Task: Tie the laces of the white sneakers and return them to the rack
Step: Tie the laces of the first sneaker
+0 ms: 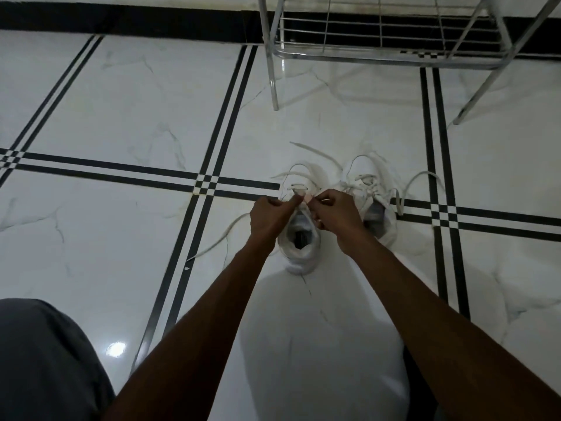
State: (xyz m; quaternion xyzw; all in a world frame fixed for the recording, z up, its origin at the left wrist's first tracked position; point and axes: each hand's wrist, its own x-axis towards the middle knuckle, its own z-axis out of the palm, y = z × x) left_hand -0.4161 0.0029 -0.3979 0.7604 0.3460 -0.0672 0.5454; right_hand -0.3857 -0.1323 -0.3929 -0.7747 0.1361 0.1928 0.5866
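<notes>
Left hand (268,218): pinches the lace (299,194) of the left shoe (300,247).
Right hand (335,215): pinches it too.
Risk: lace slips, knot comes loose.

Down on the glossy white marble-tile floor (121,117) with black stripes sit two white lace-up sneakers (300,244) side by side, near the chrome wire rack (379,53).

Glossy white marble floor (121,110), black grid stripes (209,180); dark skirting (127,21).
</notes>
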